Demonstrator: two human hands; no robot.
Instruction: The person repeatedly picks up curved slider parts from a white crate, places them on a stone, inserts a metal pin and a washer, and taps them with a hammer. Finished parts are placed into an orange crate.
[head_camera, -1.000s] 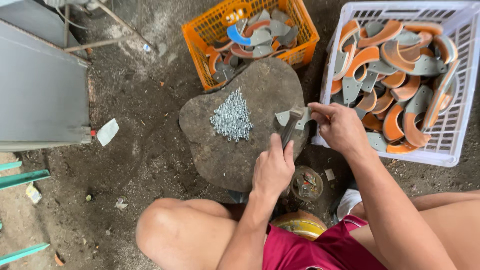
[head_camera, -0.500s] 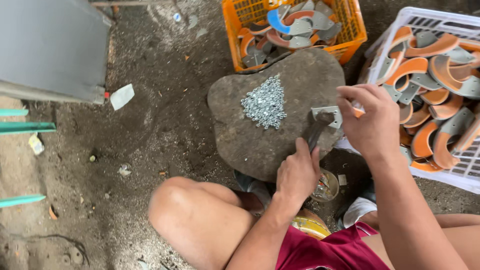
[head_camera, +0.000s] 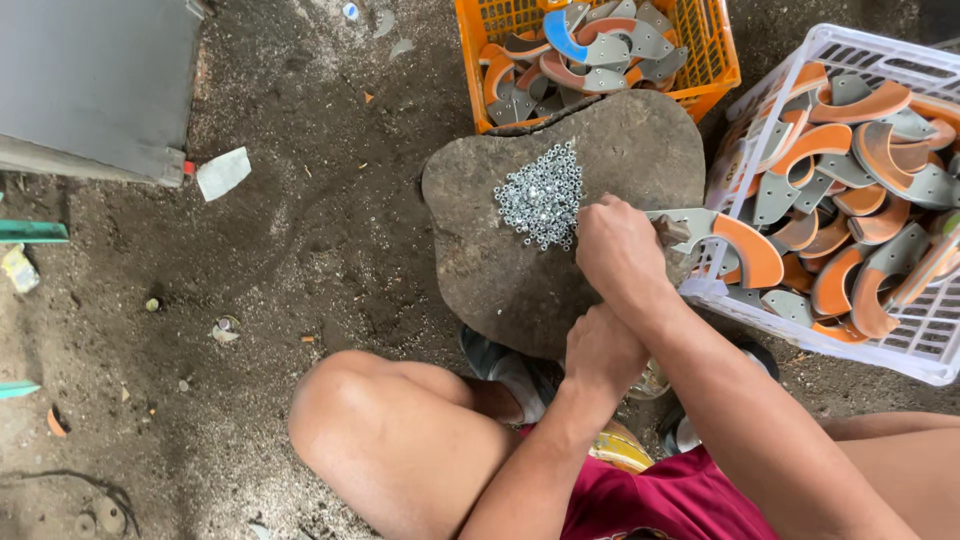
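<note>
My right hand (head_camera: 618, 250) rests on a flat brown stone (head_camera: 520, 290), its fingertips at the right edge of a pile of small silver nuts (head_camera: 542, 196). A curved grey and orange piece (head_camera: 745, 250) sticks out from under that hand toward the white basket (head_camera: 720, 290); the hand seems closed on its grey end. My left hand (head_camera: 600, 350) is curled into a fist at the stone's near edge, just under my right wrist. Anything inside the fist is hidden.
An orange crate (head_camera: 715, 75) of the same curved pieces stands behind the stone. The white basket at right holds several more. My bare knee (head_camera: 370, 430) is below the stone. A grey box (head_camera: 90, 80) stands far left on dirt ground with scraps.
My right hand has moved left from the basket side to the pile of nuts, taking the curved piece along. My left hand stays by the stone's near edge. The camera view has shifted.
</note>
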